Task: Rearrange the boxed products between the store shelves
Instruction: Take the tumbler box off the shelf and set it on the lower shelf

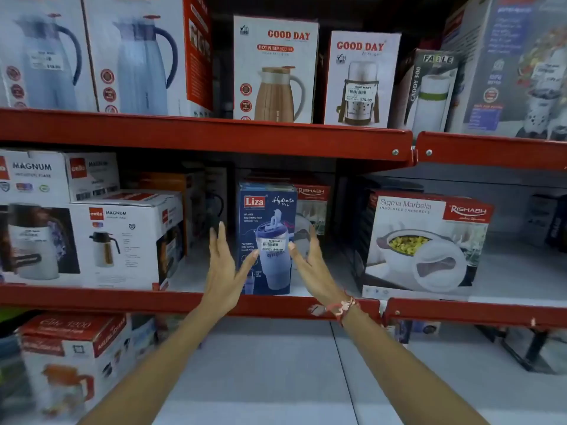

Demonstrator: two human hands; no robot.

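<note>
- Far left of the middle shelf (92, 300), the white Cello Magnum flask box (119, 243) sits right at the front lip; a wide elbow swing on the way out could nudge it off.
- Left hand (222, 271) is up at the blue box's left edge, fingers spread wide and flat, thumb laid across the front panel. It holds nothing; I can't tell whether the palm actually touches the side.
- Centre stage, the blue Liza Hydrate Pro box (267, 237) stands upright on the middle shelf near the front edge, between the two hands. It looks tall and narrow, so a one-sided push probably tips it backward or twists it.
- Directly behind it, a red-topped Rishabh box (311, 207) stands close; shoving the Liza box inward could knock that one deeper.
- Right hand (310, 262) mirrors the left, fingers open and fanned beside the right edge, gripping nothing. If the two palms don't close evenly, the glossy carton may slip through.
- The thread bracelet (340, 308) on the right wrist hangs over the red shelf lip and could snag there.
- Further right, the Sigma Marbella casserole box (426, 243) leans well apart, out of harm's way.
</note>
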